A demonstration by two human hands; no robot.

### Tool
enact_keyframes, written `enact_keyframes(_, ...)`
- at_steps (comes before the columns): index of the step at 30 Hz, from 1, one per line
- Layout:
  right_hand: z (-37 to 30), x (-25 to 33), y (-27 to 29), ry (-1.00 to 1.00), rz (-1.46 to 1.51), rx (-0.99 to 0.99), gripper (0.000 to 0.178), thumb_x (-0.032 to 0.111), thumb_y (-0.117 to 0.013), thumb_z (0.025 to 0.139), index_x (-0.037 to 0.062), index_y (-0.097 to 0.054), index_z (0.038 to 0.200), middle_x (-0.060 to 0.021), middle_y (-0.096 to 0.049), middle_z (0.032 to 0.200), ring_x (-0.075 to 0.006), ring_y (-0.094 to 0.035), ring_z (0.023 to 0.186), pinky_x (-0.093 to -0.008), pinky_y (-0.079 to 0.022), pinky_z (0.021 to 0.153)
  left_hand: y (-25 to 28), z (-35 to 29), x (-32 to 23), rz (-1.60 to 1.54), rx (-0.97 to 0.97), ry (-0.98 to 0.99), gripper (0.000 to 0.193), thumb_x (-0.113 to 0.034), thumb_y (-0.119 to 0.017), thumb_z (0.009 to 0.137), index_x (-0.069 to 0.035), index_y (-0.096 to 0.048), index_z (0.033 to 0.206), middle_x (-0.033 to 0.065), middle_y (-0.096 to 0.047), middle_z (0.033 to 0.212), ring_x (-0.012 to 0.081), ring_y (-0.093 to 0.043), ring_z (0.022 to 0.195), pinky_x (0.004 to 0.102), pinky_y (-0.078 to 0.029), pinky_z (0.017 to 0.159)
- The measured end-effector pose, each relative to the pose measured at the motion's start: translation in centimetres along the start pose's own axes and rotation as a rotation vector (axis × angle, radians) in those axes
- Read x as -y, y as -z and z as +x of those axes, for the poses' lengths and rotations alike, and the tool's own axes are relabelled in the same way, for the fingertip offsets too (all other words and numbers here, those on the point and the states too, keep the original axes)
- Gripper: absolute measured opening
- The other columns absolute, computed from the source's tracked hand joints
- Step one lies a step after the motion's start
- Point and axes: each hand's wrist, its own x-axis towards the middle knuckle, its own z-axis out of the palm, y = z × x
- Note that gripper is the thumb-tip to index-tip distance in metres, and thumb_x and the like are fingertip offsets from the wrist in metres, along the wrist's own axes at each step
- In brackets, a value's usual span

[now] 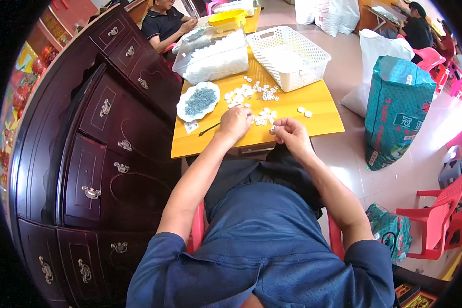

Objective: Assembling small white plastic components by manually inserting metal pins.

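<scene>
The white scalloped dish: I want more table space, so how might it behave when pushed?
The white scalloped dish would probably slide rather than tip, as it looks low and wide on the flat yellow tabletop. The small grey-blue pieces heaped loosely inside could shift or spill if jolted, since the rim looks shallow.

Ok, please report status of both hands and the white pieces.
Right hand pinching small white piece. Left hand beside loose white pieces, grip unclear. Thin black stick lies nearby.
</scene>
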Motion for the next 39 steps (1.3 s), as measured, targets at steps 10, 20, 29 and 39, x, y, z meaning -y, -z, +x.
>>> enact_keyframes(10,0.0,-0.6,0.0,0.023,0.004,0.016,0.011,0.003,-0.063,0.094,-0.0010,-0.061,0.104,-0.0060,-0.069,0.086,-0.0078,-0.059,0.069,-0.0208,-0.046,0.062,0.4,1.0,-0.6,-0.083,0.025,0.068,0.011,-0.019,-0.068,0.083,-0.008,-0.066,0.084,0.0127,-0.070,0.086,0.0325,-0.069,0.085,0.0466,-0.054,0.074)
enact_keyframes(20,-0.1,-0.8,-0.1,0.015,-0.009,0.039,0.015,0.008,-0.065,0.090,0.0008,-0.064,0.103,-0.0022,-0.069,0.084,-0.0070,-0.060,0.071,-0.0218,-0.049,0.067,2.2,-3.4,-1.0,-0.709,-0.093,0.111,0.017,-0.009,-0.067,0.090,0.000,-0.066,0.105,0.0033,-0.066,0.075,0.0077,-0.060,0.065,0.0249,-0.051,0.063)
enact_keyframes(29,-0.4,-1.2,-0.6,-0.038,-0.018,0.141,0.015,0.006,-0.066,0.093,0.0009,-0.062,0.106,-0.0018,-0.068,0.087,-0.0073,-0.061,0.074,-0.0212,-0.050,0.068,2.0,-7.5,-1.9,-1.162,0.092,0.246,0.024,-0.001,-0.068,0.091,0.000,-0.067,0.114,-0.0017,-0.065,0.090,0.0027,-0.057,0.075,0.0192,-0.050,0.068)
enact_keyframes(39,-0.6,-0.9,-0.9,-0.036,-0.088,0.170,0.016,0.007,-0.065,0.094,0.0005,-0.062,0.108,-0.0024,-0.069,0.087,-0.0075,-0.062,0.075,-0.0220,-0.051,0.067,0.6,-8.1,-1.5,-1.121,0.044,0.143,0.021,-0.002,-0.067,0.093,-0.001,-0.065,0.113,-0.0035,-0.063,0.089,0.0016,-0.055,0.072,0.0181,-0.047,0.064)
